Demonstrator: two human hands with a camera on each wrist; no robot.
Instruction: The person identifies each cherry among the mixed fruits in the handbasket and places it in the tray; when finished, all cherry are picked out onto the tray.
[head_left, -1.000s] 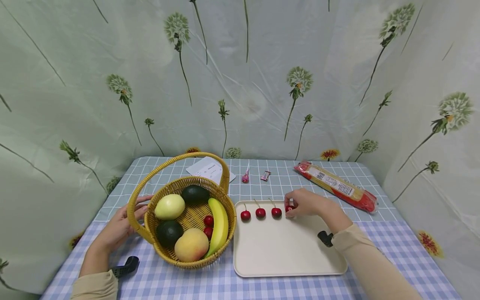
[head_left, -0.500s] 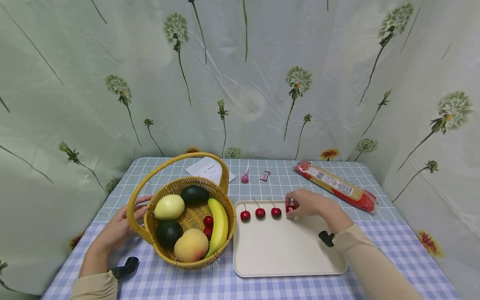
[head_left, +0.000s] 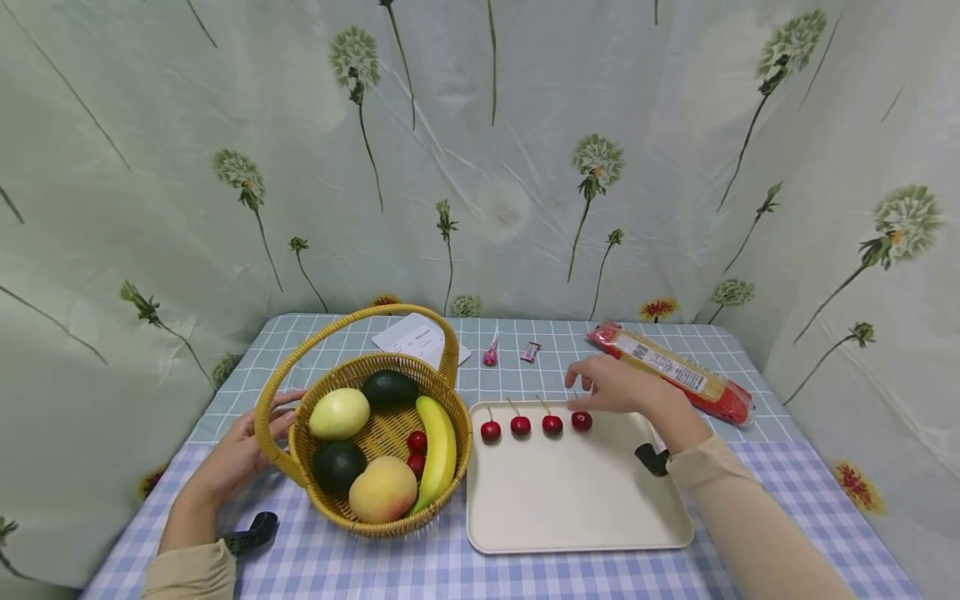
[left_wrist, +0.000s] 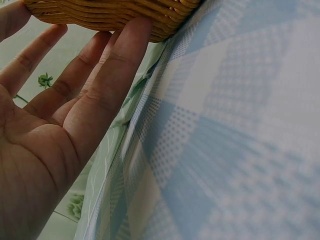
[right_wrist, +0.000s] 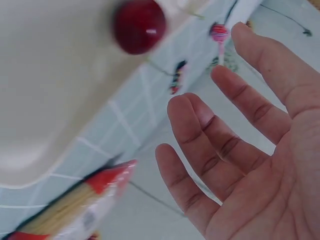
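Observation:
A cream tray [head_left: 577, 500] bears a row of several cherries along its far edge. The rightmost cherry [head_left: 581, 421] sits just below my right hand [head_left: 618, 385], whose fingers are loosely bent and hold nothing. In the right wrist view that hand's fingers are spread apart from the cherry [right_wrist: 139, 26]. My left hand [head_left: 243, 450] rests at the left side of a yellow wicker basket [head_left: 330, 512]. The left wrist view has its extended fingers against the basket's wall [left_wrist: 115, 15]. Inside the basket lie a banana [head_left: 437, 454], a peach [head_left: 383, 490], two avocados, two cherries and a pale yellow-green fruit [head_left: 340, 414].
Behind the tray lie a lollipop [head_left: 491, 352] and a small wrapped candy [head_left: 531, 352]. A long red-and-yellow packet [head_left: 675, 372] lies at the back right. White paper [head_left: 416, 340] is partly hidden behind the basket, whose tall handle [head_left: 300, 354] arches upward.
My right hand has let go of the rightmost cherry and lifted up and back from it. The cherry stays on the tray. My left hand and the basket have not moved.

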